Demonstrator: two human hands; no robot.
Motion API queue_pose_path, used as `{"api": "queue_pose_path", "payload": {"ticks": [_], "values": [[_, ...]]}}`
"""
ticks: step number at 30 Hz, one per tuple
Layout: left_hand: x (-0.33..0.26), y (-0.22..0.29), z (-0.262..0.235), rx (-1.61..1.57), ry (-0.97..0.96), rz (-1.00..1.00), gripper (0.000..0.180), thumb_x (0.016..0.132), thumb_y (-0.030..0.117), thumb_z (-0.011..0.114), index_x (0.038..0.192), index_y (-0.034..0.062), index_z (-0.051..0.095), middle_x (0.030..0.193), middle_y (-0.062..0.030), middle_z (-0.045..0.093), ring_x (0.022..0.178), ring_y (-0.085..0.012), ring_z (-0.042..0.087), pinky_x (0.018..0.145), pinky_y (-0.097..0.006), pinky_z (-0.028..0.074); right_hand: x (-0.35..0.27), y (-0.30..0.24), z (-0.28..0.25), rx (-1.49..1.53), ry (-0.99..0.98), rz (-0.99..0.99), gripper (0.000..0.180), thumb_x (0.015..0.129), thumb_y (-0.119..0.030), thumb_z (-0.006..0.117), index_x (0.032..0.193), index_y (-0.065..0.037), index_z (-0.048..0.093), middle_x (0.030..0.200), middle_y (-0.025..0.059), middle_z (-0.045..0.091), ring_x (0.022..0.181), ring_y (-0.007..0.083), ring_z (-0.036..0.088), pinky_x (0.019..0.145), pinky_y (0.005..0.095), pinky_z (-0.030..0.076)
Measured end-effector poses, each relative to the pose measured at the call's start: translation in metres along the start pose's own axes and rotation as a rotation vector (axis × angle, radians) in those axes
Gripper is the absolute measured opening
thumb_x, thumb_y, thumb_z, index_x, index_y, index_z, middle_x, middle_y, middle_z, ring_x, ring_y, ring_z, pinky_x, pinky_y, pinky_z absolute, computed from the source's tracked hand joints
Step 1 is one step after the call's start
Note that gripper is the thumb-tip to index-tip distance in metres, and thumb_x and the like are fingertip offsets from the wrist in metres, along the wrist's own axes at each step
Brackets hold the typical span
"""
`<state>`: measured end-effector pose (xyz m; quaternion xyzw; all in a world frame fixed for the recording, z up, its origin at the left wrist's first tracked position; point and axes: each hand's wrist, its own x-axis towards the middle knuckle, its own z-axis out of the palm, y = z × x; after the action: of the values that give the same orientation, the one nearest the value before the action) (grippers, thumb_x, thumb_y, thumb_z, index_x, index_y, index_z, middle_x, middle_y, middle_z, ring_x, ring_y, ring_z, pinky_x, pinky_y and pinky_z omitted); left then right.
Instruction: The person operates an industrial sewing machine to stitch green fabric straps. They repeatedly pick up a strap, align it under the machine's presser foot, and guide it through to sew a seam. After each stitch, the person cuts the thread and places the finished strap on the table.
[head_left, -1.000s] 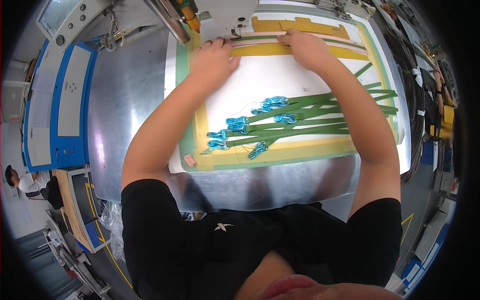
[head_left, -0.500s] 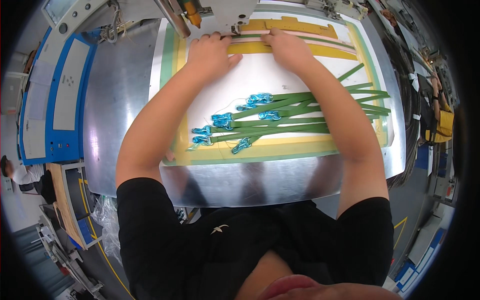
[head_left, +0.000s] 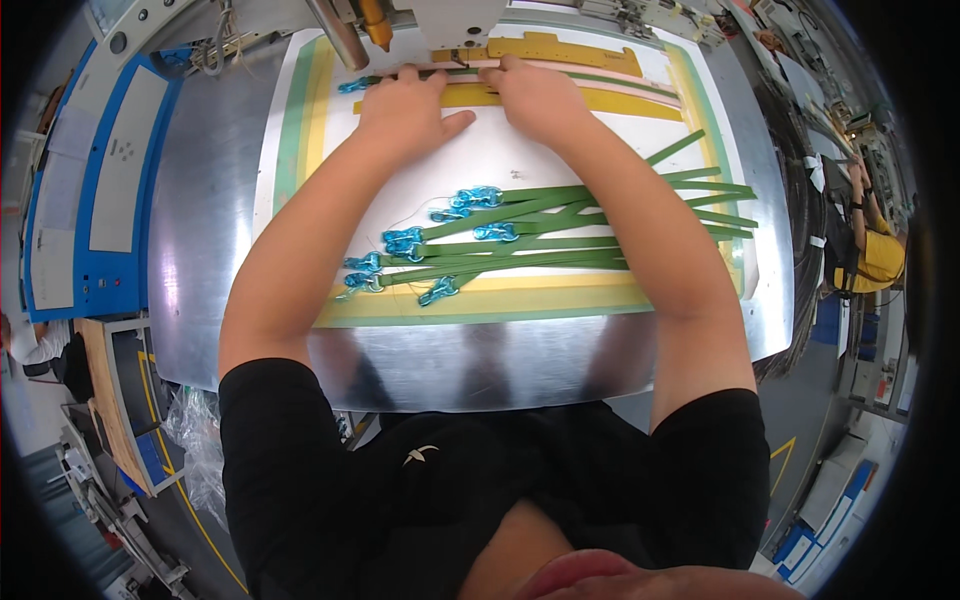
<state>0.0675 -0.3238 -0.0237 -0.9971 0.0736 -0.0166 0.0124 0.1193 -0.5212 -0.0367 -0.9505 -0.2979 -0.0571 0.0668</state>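
Observation:
Fingertips of my left hand (head_left: 400,118) rest on a green strap (head_left: 620,84) lying along a pink-and-yellow template (head_left: 440,96), its thumb held apart. To its right, my right hand (head_left: 540,98) presses the same strap with stretched fingers. Just past the left hand lies a metal clip in blue wrapping (head_left: 354,85), in line with the strap. A sewing machine head (head_left: 460,22) stands over the template, its needle area close to both hands. Nearer to me, several more green straps (head_left: 560,243) with blue-wrapped clips (head_left: 404,241) lie fanned out; my right forearm hides part of them.
A white sheet (head_left: 420,180) with yellow and green taped edges lies on the metal table (head_left: 480,365). An orange-tipped tool (head_left: 377,25) hangs at the machine's left. A blue control cabinet (head_left: 105,284) stands left. People are at the far left and the right, one in yellow (head_left: 880,250).
The white sheet, template and straps have slid left across the table, and both hands have shifted left. A blue-wrapped clip now shows beyond my left hand. My view has shifted a little too.

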Motion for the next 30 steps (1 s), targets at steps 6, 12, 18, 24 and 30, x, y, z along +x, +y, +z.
{"api": "queue_pose_path", "payload": {"ticks": [6, 12, 18, 24, 30], "values": [[0.0, 0.002, 0.0, 0.014, -0.011, -0.052, 0.071, 0.096, 0.06, 0.063, 0.147, 0.0103, 0.058, 0.14, -0.0222, 0.06, 0.127, -0.0388, 0.062, 0.105, -0.046, 0.052, -0.015, 0.041, -0.003, -0.071, -0.016, 0.052, 0.049, 0.097, -0.001, 0.051, 0.14, -0.018, 0.066, 0.128, 0.0092, 0.065, 0.115, 0.0316, 0.068, 0.094, 0.0444, 0.057], [0.0, 0.004, -0.005, 0.018, -0.03, -0.077, 0.072, 0.096, 0.059, 0.063, 0.148, 0.0098, 0.057, 0.142, -0.0209, 0.06, 0.131, -0.0384, 0.06, 0.107, -0.046, 0.051, -0.029, 0.071, -0.014, -0.073, -0.041, 0.105, 0.045, 0.097, -0.002, 0.05, 0.135, -0.017, 0.069, 0.125, 0.0117, 0.065, 0.114, 0.0321, 0.069, 0.093, 0.0452, 0.059], [0.0, 0.002, 0.003, 0.048, 0.023, -0.104, 0.073, 0.096, 0.065, 0.061, 0.151, 0.0169, 0.056, 0.143, -0.0232, 0.058, 0.134, -0.0402, 0.058, 0.109, -0.05, 0.05, -0.025, 0.065, -0.013, -0.067, -0.022, 0.096, 0.044, 0.096, -0.004, 0.051, 0.133, -0.017, 0.071, 0.123, 0.0117, 0.066, 0.112, 0.0326, 0.07, 0.093, 0.0458, 0.059], [0.009, 0.025, 0.002, 0.038, -0.011, -0.128, 0.077, 0.094, 0.071, 0.059, 0.153, 0.0222, 0.054, 0.145, -0.0244, 0.057, 0.135, -0.042, 0.057, 0.108, -0.053, 0.049, -0.021, 0.066, -0.01, -0.059, -0.009, 0.059, 0.043, 0.095, -0.005, 0.053, 0.131, -0.016, 0.072, 0.123, 0.0118, 0.067, 0.112, 0.0328, 0.07, 0.093, 0.0457, 0.059], [0.023, 0.05, -0.01, -0.032, -0.071, -0.055, 0.079, 0.093, 0.07, 0.063, 0.15, 0.0157, 0.056, 0.144, -0.0239, 0.058, 0.135, -0.0424, 0.056, 0.108, -0.054, 0.05, -0.019, 0.062, -0.013, -0.059, -0.001, 0.02, 0.041, 0.094, -0.006, 0.054, 0.129, -0.016, 0.073, 0.122, 0.0134, 0.067, 0.111, 0.0325, 0.071, 0.094, 0.0453, 0.059]]}}
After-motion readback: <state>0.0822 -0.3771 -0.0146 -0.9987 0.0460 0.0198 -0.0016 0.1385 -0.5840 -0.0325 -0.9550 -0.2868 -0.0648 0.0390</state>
